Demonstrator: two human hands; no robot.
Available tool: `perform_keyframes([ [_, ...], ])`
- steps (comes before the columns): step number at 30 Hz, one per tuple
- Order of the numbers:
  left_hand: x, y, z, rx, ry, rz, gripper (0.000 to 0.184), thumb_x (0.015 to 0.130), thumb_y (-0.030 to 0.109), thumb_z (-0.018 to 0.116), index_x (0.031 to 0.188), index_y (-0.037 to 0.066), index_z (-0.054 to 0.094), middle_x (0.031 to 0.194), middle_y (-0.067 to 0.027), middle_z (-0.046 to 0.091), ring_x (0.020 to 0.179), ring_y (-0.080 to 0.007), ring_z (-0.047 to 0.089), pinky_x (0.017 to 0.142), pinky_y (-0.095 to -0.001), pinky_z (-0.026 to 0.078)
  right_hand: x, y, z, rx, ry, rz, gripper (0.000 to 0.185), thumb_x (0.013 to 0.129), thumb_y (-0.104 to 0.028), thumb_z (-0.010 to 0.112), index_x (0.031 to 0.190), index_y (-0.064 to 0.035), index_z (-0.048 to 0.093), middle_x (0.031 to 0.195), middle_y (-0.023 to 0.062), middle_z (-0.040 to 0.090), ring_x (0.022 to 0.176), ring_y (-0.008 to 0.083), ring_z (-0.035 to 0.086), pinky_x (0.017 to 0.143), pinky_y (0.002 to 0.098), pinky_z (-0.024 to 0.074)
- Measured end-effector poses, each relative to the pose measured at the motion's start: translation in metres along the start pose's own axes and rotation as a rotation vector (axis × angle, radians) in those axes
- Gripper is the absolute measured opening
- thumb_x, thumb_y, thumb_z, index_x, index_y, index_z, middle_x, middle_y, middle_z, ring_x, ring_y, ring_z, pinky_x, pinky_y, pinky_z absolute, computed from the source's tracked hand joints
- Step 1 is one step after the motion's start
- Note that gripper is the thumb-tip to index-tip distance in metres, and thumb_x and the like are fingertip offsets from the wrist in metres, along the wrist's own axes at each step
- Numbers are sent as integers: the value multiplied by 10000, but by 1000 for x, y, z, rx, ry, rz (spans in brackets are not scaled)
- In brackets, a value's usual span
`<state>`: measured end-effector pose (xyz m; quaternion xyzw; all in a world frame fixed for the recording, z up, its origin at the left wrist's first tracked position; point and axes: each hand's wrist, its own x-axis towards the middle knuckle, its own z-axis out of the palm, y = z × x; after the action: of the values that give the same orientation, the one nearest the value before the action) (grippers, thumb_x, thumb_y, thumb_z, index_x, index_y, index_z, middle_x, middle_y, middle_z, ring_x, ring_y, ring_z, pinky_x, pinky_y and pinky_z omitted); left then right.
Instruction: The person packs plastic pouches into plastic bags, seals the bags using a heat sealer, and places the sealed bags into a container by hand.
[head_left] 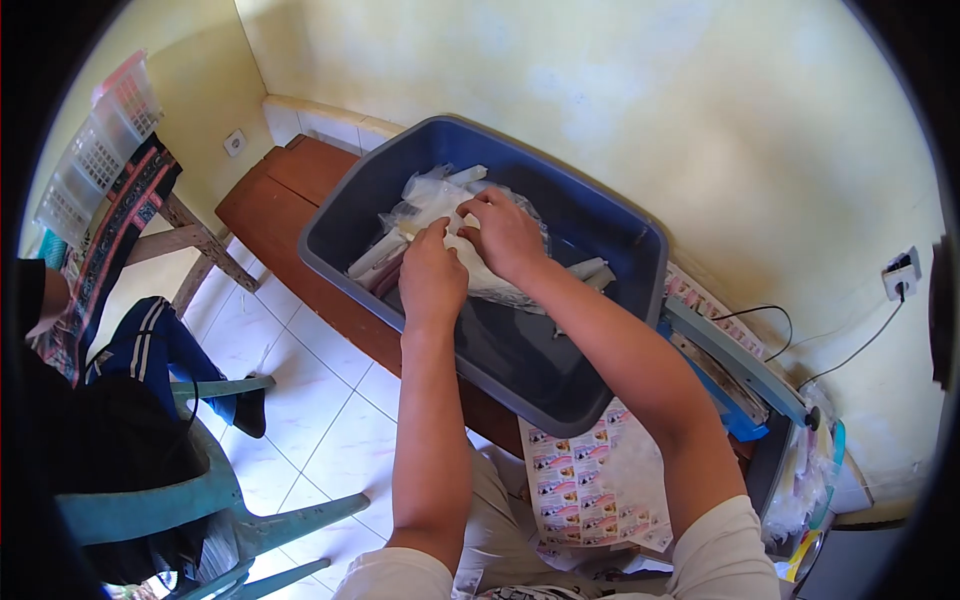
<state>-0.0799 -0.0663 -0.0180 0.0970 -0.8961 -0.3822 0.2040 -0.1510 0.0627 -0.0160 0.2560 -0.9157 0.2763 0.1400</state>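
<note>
- Both hands inside a large dark blue-grey rectangular plastic tub (560,185), which sits on a reddish-brown wooden counter (260,215) along the wall.
- Left hand (433,275): fingers bent, tips down on a loose pile of clear and white plastic film (430,195); can't tell if it is pinching any.
- Right hand (503,235): fingers curled, thumb and forefinger close together over the same pile; grip hidden, can't tell.
- Hands side by side, near each other, fingertips almost meeting.
- Pile lies inside the tub, toward its left end; crumpled, overlapping, not sorted or stacked.
- Pale rolled pieces (375,258) by the left hand, more white rolls (590,270) right of the pile; neither hand seems to be on them.
- Progress, judging: handling looks partway. Film is under the fingers but all in the tub, most of it loose. Nothing visibly finished; amount done can't be counted.
- Right of tub: long grey-and-blue device (725,345), sheet printed with small pink labels (580,480) below.
- Left side: another person, blue striped trousers (150,330), beside a teal plastic chair (150,510).
</note>
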Motion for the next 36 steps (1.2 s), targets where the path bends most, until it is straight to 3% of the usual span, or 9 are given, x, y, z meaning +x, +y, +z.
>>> perform_keyframes([
  [4, -6, 16, -10, -132, -33, 89, 452, 926, -58, 732, 1364, 45, 693, 1219, -214, 757, 1083, -313, 765, 962, -409, 582, -25, -14, -33, 38, 81, 24, 264, 910, -228, 818, 1152, -134, 767, 1162, 89, 715, 1049, 351, 720, 871, 478, 594],
  [6, -9, 28, -17, -392, -128, -29, 419, 952, -32, 754, 1364, 16, 693, 1181, -164, 767, 1008, -214, 766, 914, -341, 589, -40, -18, -53, 52, 124, 32, 234, 929, -207, 797, 1146, -124, 765, 1113, 99, 731, 1043, 357, 720, 868, 482, 588],
  [9, -14, 34, -16, -670, -231, 45, 359, 971, -23, 763, 1326, -1, 718, 1146, -106, 757, 990, -149, 732, 874, -297, 588, -62, -18, -88, 65, 189, -78, 253, 977, -177, 757, 1201, -62, 734, 1120, 153, 751, 968, 375, 745, 853, 463, 588],
  [12, -31, 58, -16, -1043, -317, 111, 340, 960, -47, 759, 1294, 12, 743, 1117, -102, 756, 951, -153, 726, 853, -303, 600, -90, -20, -123, 204, 222, -88, 267, 1009, -160, 728, 1239, -25, 716, 1114, 186, 751, 961, 363, 757, 846, 440, 596],
  [20, -90, 130, -11, -1095, -771, 247, 410, 987, -64, 716, 1390, 4, 674, 1171, -101, 734, 1008, -168, 728, 886, -309, 622, -207, -33, -200, 186, 368, 30, 335, 1061, -182, 673, 1354, -22, 706, 1077, 197, 749, 904, 330, 757, 789, 400, 589],
  [22, -111, 146, -7, -1095, -872, 252, 409, 994, -71, 703, 1395, 3, 666, 1170, -104, 731, 1016, -170, 731, 893, -316, 630, -240, -36, -217, 200, 341, 124, 326, 1052, -177, 658, 1335, -25, 713, 1066, 231, 735, 939, 407, 732, 824, 465, 569],
  [25, -139, 159, 11, -1153, -1099, 233, 387, 1014, -62, 680, 1394, 8, 657, 1197, -80, 683, 1056, -179, 734, 911, -315, 624, -291, -30, -231, 209, 320, 176, 403, 1053, -209, 667, 1425, -55, 670, 1133, 238, 740, 983, 407, 732, 851, 451, 573],
  [32, -220, 146, 51, -1103, -1250, 130, 354, 1021, -69, 676, 1366, 6, 649, 1229, -91, 692, 1066, -183, 741, 922, -311, 628, -408, -14, -247, 323, 162, 391, 536, 1007, -230, 760, 1515, -125, 626, 1231, 220, 744, 966, 358, 730, 877, 407, 592],
  [36, -259, 150, 51, -763, -1191, 234, 535, 999, -68, 705, 1493, 101, 589, 1229, -128, 693, 1064, -192, 750, 905, -328, 624, -452, -6, -246, 292, 126, 415, 547, 983, -227, 787, 1505, -154, 641, 1212, 195, 756, 963, 345, 731, 876, 411, 592],
])
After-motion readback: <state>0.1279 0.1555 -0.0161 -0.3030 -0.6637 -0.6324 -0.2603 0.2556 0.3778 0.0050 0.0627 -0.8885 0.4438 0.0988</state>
